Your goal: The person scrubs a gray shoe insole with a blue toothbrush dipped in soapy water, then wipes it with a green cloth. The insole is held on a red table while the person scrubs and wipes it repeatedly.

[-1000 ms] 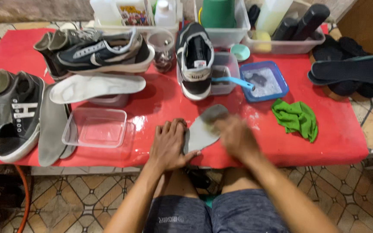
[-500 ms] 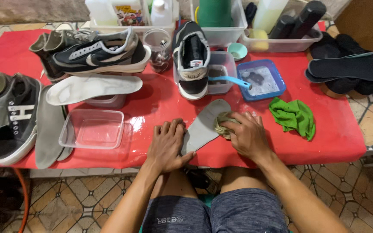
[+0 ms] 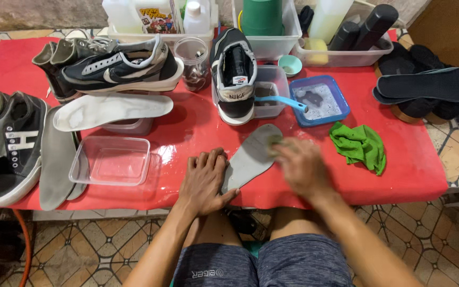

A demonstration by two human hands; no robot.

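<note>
A grey insole [image 3: 248, 159] lies at an angle on the red table [image 3: 410, 175] near its front edge. My left hand [image 3: 204, 180] lies flat on the table beside the heel end, pinning it with the thumb. My right hand [image 3: 301, 167], blurred by motion, is over the toe end of the insole. It seems closed on a small greenish pad [image 3: 275, 140], of which only a corner shows.
A green cloth [image 3: 359, 144] lies right of my hands, behind it a blue tray of soapy water [image 3: 320, 101]. An upright black-and-white sneaker [image 3: 235, 74] stands beyond the insole. A clear container [image 3: 110, 159], a white insole [image 3: 112, 109] and more sneakers [image 3: 11, 143] are to the left. Dark insoles [image 3: 431, 85] lie at the right edge.
My right hand has slid back and forth along the insole, ending lower and blurred. The left hand has stayed put at the heel end.
</note>
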